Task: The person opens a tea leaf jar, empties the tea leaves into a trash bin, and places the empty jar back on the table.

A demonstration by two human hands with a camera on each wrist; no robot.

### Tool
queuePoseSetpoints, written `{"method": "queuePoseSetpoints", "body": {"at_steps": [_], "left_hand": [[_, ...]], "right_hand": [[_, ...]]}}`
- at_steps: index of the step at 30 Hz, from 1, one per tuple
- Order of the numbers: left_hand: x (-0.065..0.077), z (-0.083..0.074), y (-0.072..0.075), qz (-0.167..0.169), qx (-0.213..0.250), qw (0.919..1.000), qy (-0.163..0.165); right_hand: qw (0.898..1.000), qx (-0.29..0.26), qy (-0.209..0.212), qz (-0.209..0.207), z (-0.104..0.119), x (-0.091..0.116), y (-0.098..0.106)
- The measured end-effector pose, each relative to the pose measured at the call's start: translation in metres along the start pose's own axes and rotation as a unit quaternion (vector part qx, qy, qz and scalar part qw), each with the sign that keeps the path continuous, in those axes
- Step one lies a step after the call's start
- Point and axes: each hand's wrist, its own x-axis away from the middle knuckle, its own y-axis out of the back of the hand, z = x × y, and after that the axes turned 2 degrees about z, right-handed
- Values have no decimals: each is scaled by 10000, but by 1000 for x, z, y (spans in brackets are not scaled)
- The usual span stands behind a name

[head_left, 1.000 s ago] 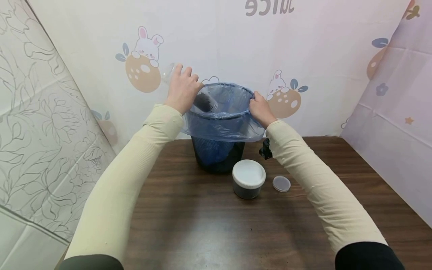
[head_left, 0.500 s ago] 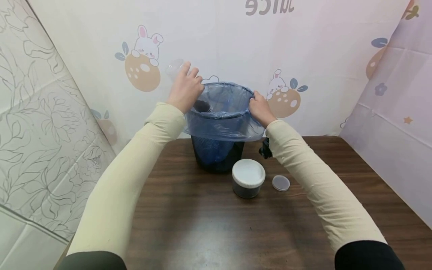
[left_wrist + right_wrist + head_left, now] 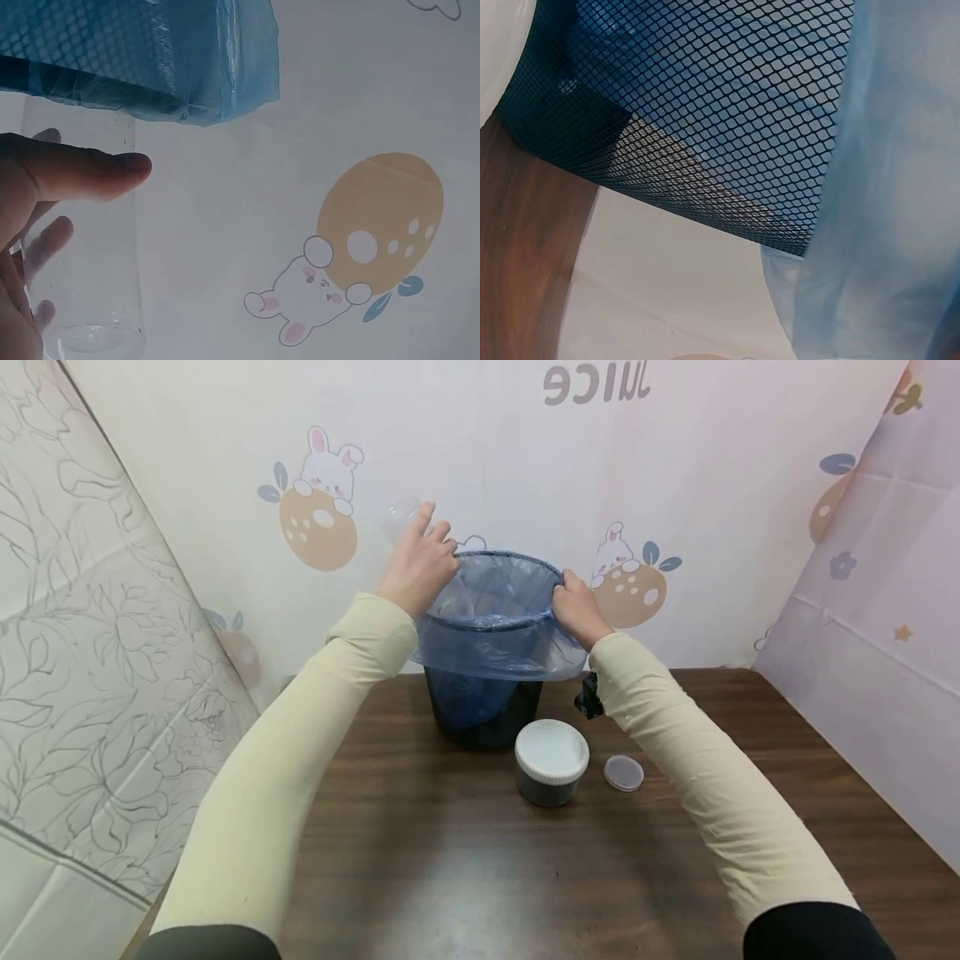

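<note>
My left hand (image 3: 422,568) grips a clear plastic jar (image 3: 101,262), tilted with its base up and its mouth down inside the bin's rim. In the left wrist view only a few dark specks cling to the jar's see-through wall. My right hand (image 3: 581,606) holds the right side of the rim of a black mesh trash bin (image 3: 727,97). A blue plastic bag (image 3: 487,652) lines the bin and hangs over its rim. My right fingers are mostly hidden, and the right hand does not show in the right wrist view.
A round tub with a white lid (image 3: 552,750) and dark contents stands on the brown wooden table (image 3: 465,868) before the bin. Right of it lies a small translucent lid (image 3: 624,772). A printed cloth (image 3: 510,460) hangs close behind the bin.
The dark contents seen in the jar one second ago are gone from it; it now looks clear. My left hand has moved slightly right with the jar. The right hand stays on the rim.
</note>
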Motion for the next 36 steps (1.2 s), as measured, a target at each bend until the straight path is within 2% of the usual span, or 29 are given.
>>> {"method": "queuePoseSetpoints", "body": {"at_steps": [7,15,21,24,32,36], "left_hand": [[4,-3,-2,-1,167,9999,6],[7,8,-2,10,410,9984,378],[9,9,-4,127,467,9986,213],[11,7,-5,106,654,9974,298],[19,10,-4,381,1555,9833,868],[24,12,-1,314,1843,9759,1128]], "right_hand": [[10000,51,12,-30,-4,1,-5],[9996,248,-84,-135,1,-3,-1],[9997,201,-148,1,-1,-3,0],[9997,147,-176,58,-3,-2,1],[9997,-20,-188,148,-6,1,2],[9998,-162,-79,132,-7,2,2]]}}
